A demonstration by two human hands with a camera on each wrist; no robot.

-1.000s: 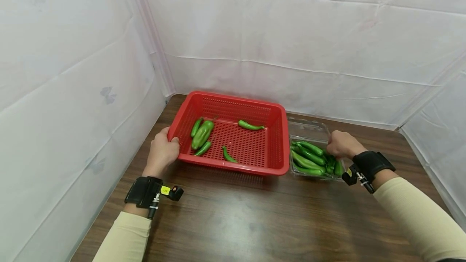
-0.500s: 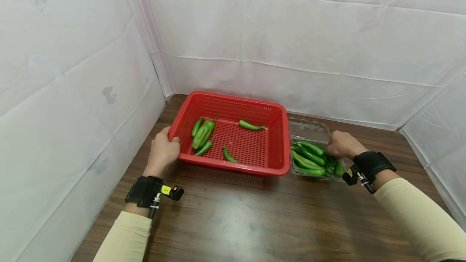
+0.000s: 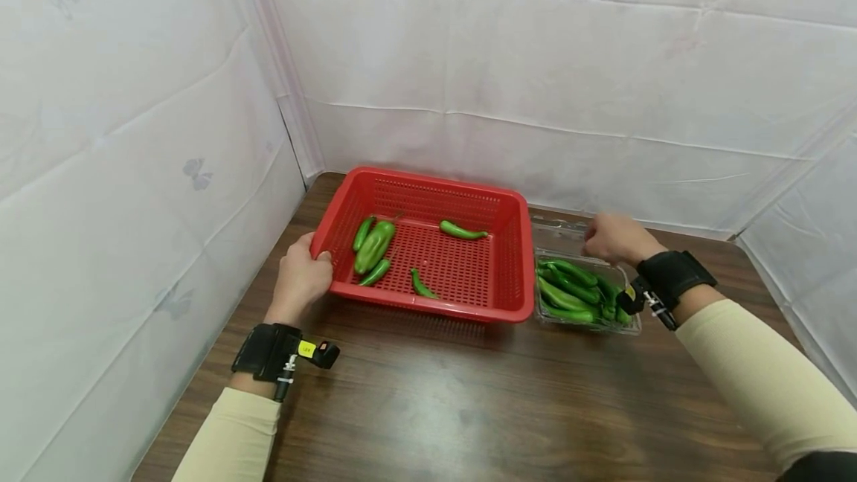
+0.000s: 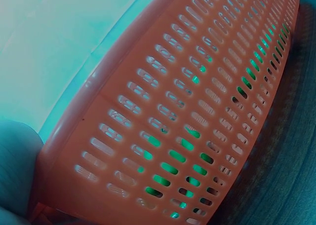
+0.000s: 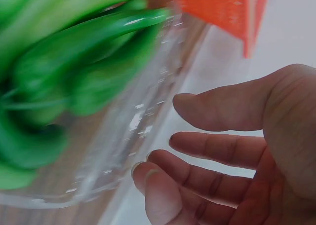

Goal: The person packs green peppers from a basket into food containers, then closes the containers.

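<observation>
Your right hand (image 3: pixel 608 238) lifts off the green peppers (image 3: pixel 577 291) in the clear plastic clamshell tray (image 3: pixel 632 329), fingers loosely spread and empty, while your left hand (image 3: pixel 299 281) grips the red perforated plastic basket (image 3: pixel 492 201); another pick seems pending

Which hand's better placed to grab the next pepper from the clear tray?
Right. The right hand hovers open at the far edge of the clear tray of peppers, holding nothing. The left hand grips the red basket rim, across from the tray.
</observation>
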